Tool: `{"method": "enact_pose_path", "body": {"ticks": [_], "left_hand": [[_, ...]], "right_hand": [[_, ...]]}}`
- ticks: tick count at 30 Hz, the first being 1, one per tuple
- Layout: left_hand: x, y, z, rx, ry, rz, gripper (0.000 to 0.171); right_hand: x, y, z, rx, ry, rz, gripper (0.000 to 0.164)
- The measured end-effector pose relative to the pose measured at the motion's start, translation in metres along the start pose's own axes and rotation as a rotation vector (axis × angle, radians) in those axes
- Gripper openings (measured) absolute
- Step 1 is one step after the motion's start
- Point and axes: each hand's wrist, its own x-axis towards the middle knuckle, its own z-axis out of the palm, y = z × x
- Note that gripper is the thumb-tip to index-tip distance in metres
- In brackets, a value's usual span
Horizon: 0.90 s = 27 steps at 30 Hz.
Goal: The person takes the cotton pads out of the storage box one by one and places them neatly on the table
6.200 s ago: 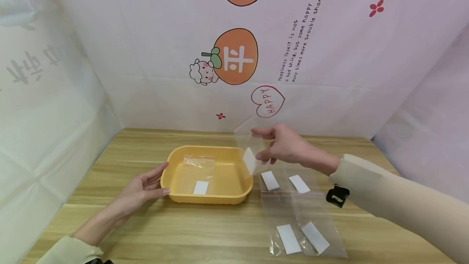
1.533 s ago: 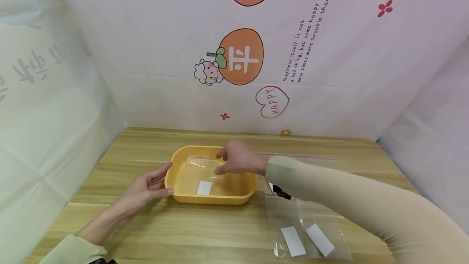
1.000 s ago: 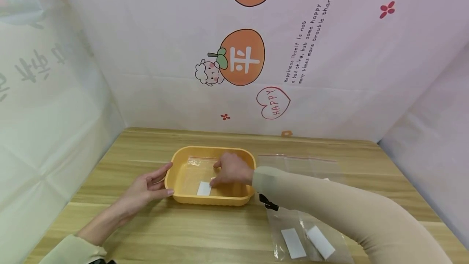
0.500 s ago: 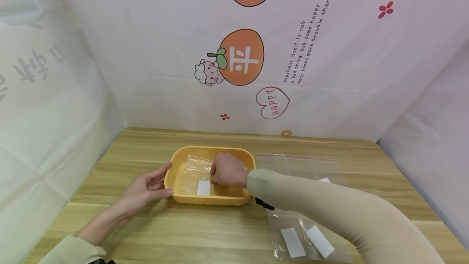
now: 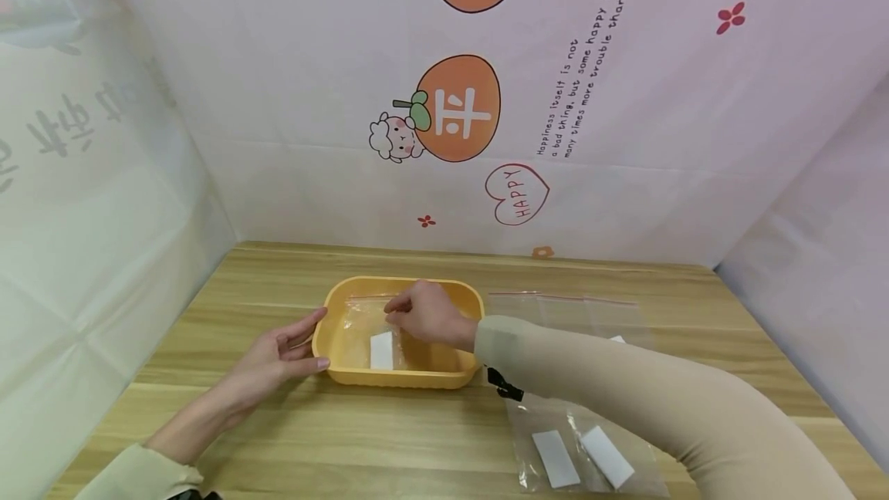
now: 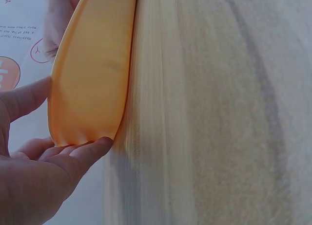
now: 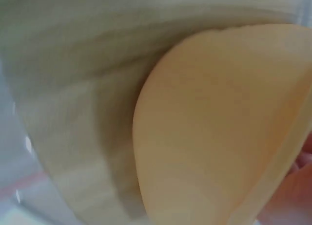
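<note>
A yellow plastic tray [image 5: 396, 379] stands on the wooden table. My left hand [image 5: 274, 352] grips its left end, thumb and fingers spread along the outer wall; the left wrist view shows the same hand [image 6: 46, 161] against the tray end. Inside lies a clear zip bag [image 5: 361, 319] with a white rectangular label [image 5: 381, 351]. My right hand [image 5: 427, 315] reaches over the right side and pinches the bag's right edge between thumb and fingers. Whether a second bag lies beneath cannot be told. In the right wrist view, the tray wall [image 7: 214, 113] mostly hides that hand.
Right of the tray, several clear zip bags [image 5: 538, 400] with white labels [image 5: 556, 459] lie overlapping on the table [image 5: 278, 438], partly hidden by my right sleeve [image 5: 611, 376]. A printed white cloth [image 5: 312, 199] hangs behind the table.
My right hand brought a bag from the right into the tray. Over the last half second it rose slightly and shifted left, and the bag with its label moved left and tilted. My left hand stayed put.
</note>
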Motion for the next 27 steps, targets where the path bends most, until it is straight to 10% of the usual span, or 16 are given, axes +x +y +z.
{"method": "enact_pose_path", "body": {"ticks": [7,27], "left_hand": [[0.000,0.002,0.002,0.016,0.009,-0.019,0.088],[-0.001,0.001,0.002,0.072,0.023,-0.047,0.091]], "right_hand": [[-0.002,-0.005,0.006,0.372,-0.147,0.183,0.048],[-0.012,-0.012,-0.025,0.353,-0.165,0.117,0.060]]}}
